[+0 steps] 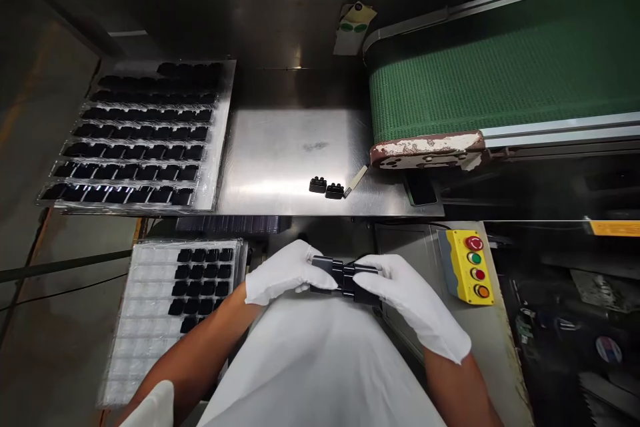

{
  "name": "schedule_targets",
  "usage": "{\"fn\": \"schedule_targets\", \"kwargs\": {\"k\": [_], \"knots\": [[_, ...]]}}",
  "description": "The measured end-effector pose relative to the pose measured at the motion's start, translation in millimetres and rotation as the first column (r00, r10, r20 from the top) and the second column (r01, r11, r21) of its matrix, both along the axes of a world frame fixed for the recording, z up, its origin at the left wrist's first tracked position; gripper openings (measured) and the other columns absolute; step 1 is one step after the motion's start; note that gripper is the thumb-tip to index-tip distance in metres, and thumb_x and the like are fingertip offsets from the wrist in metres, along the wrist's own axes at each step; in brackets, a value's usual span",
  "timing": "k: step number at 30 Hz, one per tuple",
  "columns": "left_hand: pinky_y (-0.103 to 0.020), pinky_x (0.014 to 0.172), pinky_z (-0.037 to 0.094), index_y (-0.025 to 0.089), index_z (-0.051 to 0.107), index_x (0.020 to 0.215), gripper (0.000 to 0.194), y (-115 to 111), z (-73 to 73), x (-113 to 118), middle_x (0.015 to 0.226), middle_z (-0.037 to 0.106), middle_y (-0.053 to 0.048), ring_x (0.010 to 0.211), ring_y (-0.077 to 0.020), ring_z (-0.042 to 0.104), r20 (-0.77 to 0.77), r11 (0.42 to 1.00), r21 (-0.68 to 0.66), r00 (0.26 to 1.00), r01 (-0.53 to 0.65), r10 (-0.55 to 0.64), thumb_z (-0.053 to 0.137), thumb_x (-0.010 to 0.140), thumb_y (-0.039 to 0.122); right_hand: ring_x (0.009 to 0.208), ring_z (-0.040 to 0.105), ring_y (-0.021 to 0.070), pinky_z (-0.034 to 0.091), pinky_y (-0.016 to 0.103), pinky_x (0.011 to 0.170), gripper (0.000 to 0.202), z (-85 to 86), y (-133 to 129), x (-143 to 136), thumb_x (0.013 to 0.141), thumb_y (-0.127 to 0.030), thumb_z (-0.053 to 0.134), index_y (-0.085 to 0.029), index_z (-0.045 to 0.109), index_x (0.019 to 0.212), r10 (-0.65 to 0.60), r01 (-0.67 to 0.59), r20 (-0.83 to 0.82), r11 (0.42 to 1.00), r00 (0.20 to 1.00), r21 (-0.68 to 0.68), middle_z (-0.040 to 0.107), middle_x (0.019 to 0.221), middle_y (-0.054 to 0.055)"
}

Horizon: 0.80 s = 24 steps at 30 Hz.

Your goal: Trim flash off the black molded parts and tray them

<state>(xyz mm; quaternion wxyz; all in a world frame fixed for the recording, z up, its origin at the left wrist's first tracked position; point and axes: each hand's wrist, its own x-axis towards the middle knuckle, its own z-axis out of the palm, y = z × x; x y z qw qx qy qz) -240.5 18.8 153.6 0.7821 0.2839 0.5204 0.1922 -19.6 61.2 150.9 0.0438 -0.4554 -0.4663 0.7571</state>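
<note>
Both of my hands wear white gloves and meet close in front of my body. My left hand (295,271) is closed around a black plastic part (323,272), thumb across its front. In my right hand (395,280) I grip another black plastic part (369,290). The two parts touch or sit very close together between my hands; whether they are joined I cannot tell. Ahead on the metal table lie two small black pieces (327,187) with knobs on top. Beside them rests a slim pale tool (357,181), perhaps a cutter.
A clear tray (213,140) with rows of black parts stands at the table's left. Below it, another tray (145,300) is partly filled. A green conveyor belt (500,60) runs to the right, above a yellow button box (469,267). A dark flat object (420,188) lies near the table's edge.
</note>
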Motion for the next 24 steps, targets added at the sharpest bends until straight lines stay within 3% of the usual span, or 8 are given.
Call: {"fn": "schedule_targets", "kwargs": {"k": [5, 8, 10, 12, 15, 18, 21, 24], "knots": [[-0.025, 0.047, 0.019, 0.013, 0.062, 0.064, 0.018, -1.4, -7.8, -2.8, 0.053, 0.046, 0.004, 0.046, -0.0064, 0.033, 0.057, 1.000, -0.020, 0.998, -0.009, 0.010, 0.072, 0.065, 0.028, 0.055, 0.032, 0.0084, 0.016, 0.025, 0.050, 0.043, -10.2, -1.9, -2.3, 0.075, -0.056, 0.073, -0.015, 0.064, 0.075, -0.016, 0.016, 0.000, 0.998, 1.000, -0.068, 0.047, 0.061, -0.003], [-0.023, 0.047, 0.023, 0.013, 0.063, 0.066, 0.018, -3.7, -11.3, -5.5, 0.057, 0.050, 0.003, 0.050, -0.0071, 0.037, 0.099, 0.999, -0.002, 0.994, -0.043, 0.043, 0.074, 0.064, 0.027, 0.050, 0.030, 0.0069, 0.015, 0.025, 0.047, 0.040, -15.3, -3.3, 0.3, 0.076, -0.054, 0.072, -0.015, 0.062, 0.071, -0.009, 0.006, -0.038, 0.996, 0.999, -0.089, 0.043, 0.056, -0.004], [-0.022, 0.051, 0.034, 0.012, 0.064, 0.070, 0.019, -6.3, -16.0, -7.6, 0.064, 0.056, 0.000, 0.056, -0.0089, 0.046, 0.179, 0.994, 0.001, 0.978, -0.112, 0.110, 0.075, 0.063, 0.025, 0.048, 0.033, 0.0077, 0.019, 0.025, 0.045, 0.040, -26.6, -2.5, 3.9, 0.074, -0.055, 0.071, -0.016, 0.062, 0.069, -0.118, 0.095, -0.160, 0.985, 0.980, -0.146, 0.045, 0.056, -0.003], [-0.023, 0.057, 0.043, 0.012, 0.063, 0.076, 0.021, -9.2, -22.3, -9.0, 0.068, 0.061, -0.002, 0.061, -0.0118, 0.055, 0.259, 0.978, -0.007, 0.944, -0.210, 0.205, 0.075, 0.062, 0.023, 0.050, 0.042, 0.0101, 0.029, 0.025, 0.045, 0.040, -46.8, 3.1, 8.1, 0.068, -0.055, 0.074, -0.018, 0.065, 0.078, -0.318, 0.289, -0.203, 0.944, 0.926, -0.157, 0.056, 0.067, 0.000], [-0.022, 0.055, 0.042, 0.012, 0.061, 0.079, 0.023, -12.1, -30.5, -8.1, 0.066, 0.065, -0.005, 0.060, -0.0148, 0.062, 0.327, 0.953, -0.018, 0.899, -0.303, 0.292, 0.076, 0.067, 0.025, 0.063, 0.056, 0.0135, 0.045, 0.028, 0.053, 0.049, -88.5, 26.4, 13.2, 0.060, -0.049, 0.081, -0.022, 0.064, 0.097, -0.533, 0.537, -0.088, 0.844, 0.841, 0.017, 0.063, 0.089, 0.004], [-0.021, 0.052, 0.041, 0.011, 0.062, 0.083, 0.028, -11.8, -31.7, -1.7, 0.077, 0.071, -0.011, 0.065, -0.0169, 0.067, 0.326, 0.926, -0.068, 0.869, -0.372, 0.374, 0.074, 0.076, 0.035, 0.074, 0.063, 0.0148, 0.052, 0.028, 0.064, 0.052, -128.9, 62.9, 16.1, 0.060, -0.046, 0.080, -0.023, 0.058, 0.102, -0.626, 0.611, 0.010, 0.764, 0.780, 0.205, 0.065, 0.094, 0.003], [-0.024, 0.059, 0.047, 0.010, 0.065, 0.089, 0.028, -10.1, -28.2, 8.1, 0.091, 0.073, -0.015, 0.078, -0.0212, 0.071, 0.286, 0.861, -0.151, 0.813, -0.485, 0.508, 0.074, 0.077, 0.034, 0.067, 0.062, 0.0151, 0.051, 0.029, 0.061, 0.053, -155.7, 94.8, 18.1, 0.063, -0.049, 0.076, -0.019, 0.059, 0.104, -0.667, 0.585, 0.132, 0.718, 0.733, 0.378, 0.066, 0.088, 0.004], [-0.024, 0.060, 0.046, 0.007, 0.069, 0.080, 0.022, -8.4, -26.7, 15.8, 0.085, 0.071, -0.013, 0.075, -0.0190, 0.068, 0.315, 0.818, -0.211, 0.755, -0.535, 0.575, 0.073, 0.073, 0.027, 0.064, 0.059, 0.0166, 0.050, 0.032, 0.064, 0.053, -166.8, 109.0, 21.5, 0.065, -0.049, 0.074, -0.014, 0.066, 0.105, -0.647, 0.455, 0.256, 0.716, 0.718, 0.530, 0.067, 0.080, 0.004]]}}
